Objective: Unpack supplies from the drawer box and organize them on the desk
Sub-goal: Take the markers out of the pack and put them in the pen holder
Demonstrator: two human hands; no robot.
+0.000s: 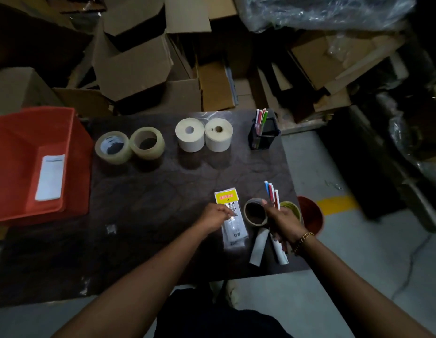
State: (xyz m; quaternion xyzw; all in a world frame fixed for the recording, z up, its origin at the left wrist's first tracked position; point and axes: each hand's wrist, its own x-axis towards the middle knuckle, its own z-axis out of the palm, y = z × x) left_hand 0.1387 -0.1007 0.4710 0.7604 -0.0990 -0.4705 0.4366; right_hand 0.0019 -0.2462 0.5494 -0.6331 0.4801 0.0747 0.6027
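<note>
Head view: several pens (272, 194) are being gripped in the right hand (282, 219) at lower right, while a clear packet (232, 222) is being pinched by the left hand (215, 215). Tape rolls (130, 145), label rolls (204, 134) and a pen holder (263, 133) are already being lined up along the desk (151, 203); one white pad (50, 178) is still lying in the red box (7, 142) at left.

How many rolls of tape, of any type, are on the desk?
4. Two clear tape rolls stand side by side at the far left. A brown roll and a yellow-green roll lie near the right hand, which partly hides the latter.
</note>
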